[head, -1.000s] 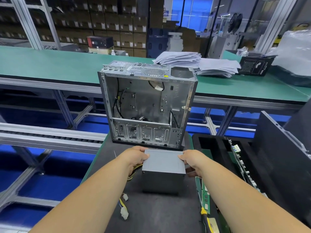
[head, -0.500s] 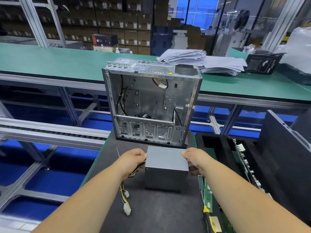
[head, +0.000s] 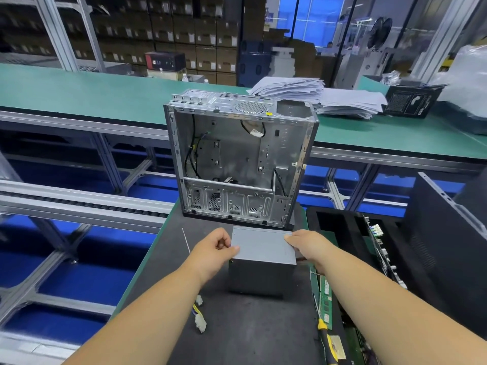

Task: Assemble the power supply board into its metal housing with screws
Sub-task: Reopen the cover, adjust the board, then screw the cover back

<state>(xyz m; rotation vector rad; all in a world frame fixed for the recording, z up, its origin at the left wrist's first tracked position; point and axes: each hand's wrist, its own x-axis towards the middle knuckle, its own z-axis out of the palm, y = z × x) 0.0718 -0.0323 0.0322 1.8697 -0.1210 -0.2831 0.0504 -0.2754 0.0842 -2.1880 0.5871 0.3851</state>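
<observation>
Room: factory floor; stacked cartons (head: 200, 40) on racks at 12 o'clock, long green bench (head: 87, 96) crossing the view, roller track (head: 79, 204) at 9 o'clock.
Surface: dark mat (head: 250, 325) on a small table, running from centre to 6 o'clock.
Metal case (head: 239, 159): upright at the far end of the mat, open side facing the camera, loose black wires inside.
Power box (head: 262, 259): grey, resting on the mat just on the near side of the case, at centre; its wires and white plugs (head: 200, 316) trail out at 7 o'clock.
Left hand (head: 213, 252): at the box's left edge, fingers curled, thumb on the top face, gripping it.
Right hand (head: 307, 246): at the box's right edge, fingertips over the top corner, holding that side.
Hands: apart, box between them.
Papers (head: 316, 97): heaped on the bench at 1 o'clock.
Black tray (head: 340, 227): at 3 o'clock, beside the mat, circuit boards (head: 325, 299) along its near edge.
Yellow-handled tool (head: 326, 343): at 5 o'clock.
</observation>
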